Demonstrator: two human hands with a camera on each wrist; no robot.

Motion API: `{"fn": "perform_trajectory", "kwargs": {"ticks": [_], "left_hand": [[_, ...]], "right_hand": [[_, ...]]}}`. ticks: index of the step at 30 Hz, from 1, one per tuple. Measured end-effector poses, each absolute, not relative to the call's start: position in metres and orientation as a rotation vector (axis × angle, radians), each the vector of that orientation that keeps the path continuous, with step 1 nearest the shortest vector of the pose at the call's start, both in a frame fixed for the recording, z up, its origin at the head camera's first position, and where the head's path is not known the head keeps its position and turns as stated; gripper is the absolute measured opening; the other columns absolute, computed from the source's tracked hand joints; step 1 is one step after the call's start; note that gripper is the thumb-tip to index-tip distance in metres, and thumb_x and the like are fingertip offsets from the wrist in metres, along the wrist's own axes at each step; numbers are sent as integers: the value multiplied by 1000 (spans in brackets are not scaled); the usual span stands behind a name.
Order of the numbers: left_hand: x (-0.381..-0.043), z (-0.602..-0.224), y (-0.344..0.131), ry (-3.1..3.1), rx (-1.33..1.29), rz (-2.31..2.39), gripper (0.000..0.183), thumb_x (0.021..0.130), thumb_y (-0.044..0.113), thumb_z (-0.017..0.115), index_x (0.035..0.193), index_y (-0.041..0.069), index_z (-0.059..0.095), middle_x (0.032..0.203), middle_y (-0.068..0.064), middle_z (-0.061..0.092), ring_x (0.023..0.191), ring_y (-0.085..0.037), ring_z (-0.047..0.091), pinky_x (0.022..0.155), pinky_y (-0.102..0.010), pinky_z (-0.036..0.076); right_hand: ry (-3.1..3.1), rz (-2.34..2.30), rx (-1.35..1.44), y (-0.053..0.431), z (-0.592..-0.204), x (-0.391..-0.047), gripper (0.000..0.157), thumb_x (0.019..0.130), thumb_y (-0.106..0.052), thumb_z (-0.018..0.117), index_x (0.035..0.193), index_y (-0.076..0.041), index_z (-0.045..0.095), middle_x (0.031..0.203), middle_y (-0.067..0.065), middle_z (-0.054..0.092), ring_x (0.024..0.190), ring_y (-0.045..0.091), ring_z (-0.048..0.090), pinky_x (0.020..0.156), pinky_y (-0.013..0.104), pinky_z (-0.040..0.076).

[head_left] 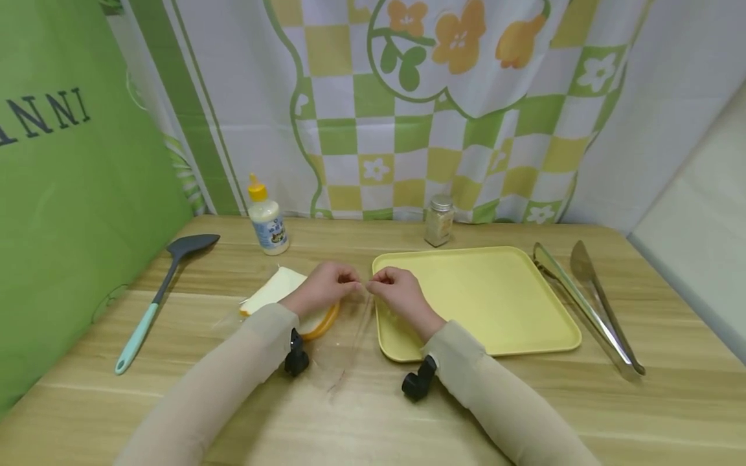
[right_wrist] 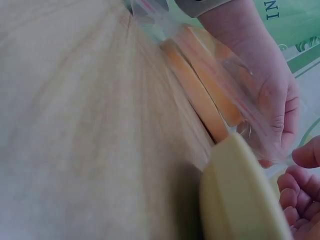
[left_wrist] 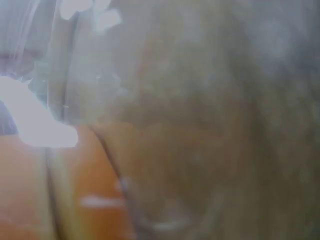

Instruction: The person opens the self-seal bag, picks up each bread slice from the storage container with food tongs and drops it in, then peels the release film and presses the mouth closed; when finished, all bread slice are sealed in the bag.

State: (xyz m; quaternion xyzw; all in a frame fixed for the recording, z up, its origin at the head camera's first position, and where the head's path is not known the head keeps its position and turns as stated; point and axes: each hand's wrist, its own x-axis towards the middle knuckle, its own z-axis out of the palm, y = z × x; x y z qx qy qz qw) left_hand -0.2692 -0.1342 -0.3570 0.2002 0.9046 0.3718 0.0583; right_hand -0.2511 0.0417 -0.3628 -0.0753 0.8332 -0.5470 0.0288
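Slices of white bread [head_left: 275, 290] with orange-brown crust lie inside a clear zip bag [head_left: 345, 349] on the table, left of a yellow tray. Thumb and fingers of my left hand [head_left: 326, 285] pinch the bag's far corner, with that forearm passing over the bread. Close beside it, my right hand [head_left: 402, 298] pinches the same corner above the tray's left edge. In the right wrist view the bag's reddish seal strip [right_wrist: 225, 87] runs past two crusts [right_wrist: 197, 90] up to the fingers. Glare and plastic blur the left wrist view, where an orange crust [left_wrist: 95, 185] shows.
The yellow tray [head_left: 484, 304] lies to the right, with metal tongs [head_left: 588, 310] past it. A squeeze bottle [head_left: 269, 220] and a small spice jar [head_left: 440, 221] stand at the back. At the far left lies a spatula [head_left: 160, 291] with a mint handle.
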Motion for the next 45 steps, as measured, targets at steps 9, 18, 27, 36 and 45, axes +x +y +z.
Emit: {"fn": "perform_trajectory", "kwargs": {"ticks": [9,18,27,36,45], "left_hand": [[-268,-356,-136,2763,546,1196,12,89,13,62,87,4,69,81,-5,65,72,-12,52,67,-25,44],[-265,-355,-138,2787,457,1224,12,88,14,62,83,4,67,74,-5,62,66,-12,50,62,-24,44],[-268,-357,-139,2773,427,1259,13,88,15,62,83,4,67,74,-3,61,66,-12,50,63,-25,44],[-268,-363,-140,2777,335,1342,11,87,16,64,84,6,68,79,-2,64,73,-13,52,67,-25,44],[-268,-363,-140,2786,327,1389,11,86,15,64,84,4,67,76,-3,63,68,-12,51,64,-24,43]], "right_hand": [[2565,-1653,-228,33,-363,-263,13,83,-13,63,81,0,67,68,0,57,63,12,46,54,20,37],[2505,-1669,-246,32,-364,-272,12,79,-6,56,72,1,64,50,-2,46,49,9,41,46,19,32],[2423,-1697,-252,32,-367,-278,14,81,-6,57,72,4,63,53,-1,50,48,9,45,46,19,37],[2336,-1771,-200,31,-368,-281,14,85,-3,58,87,9,65,57,1,53,50,8,49,49,18,42],[2232,-1851,-202,33,-368,-284,17,86,-1,56,93,13,64,59,-1,56,51,7,50,50,18,44]]}}
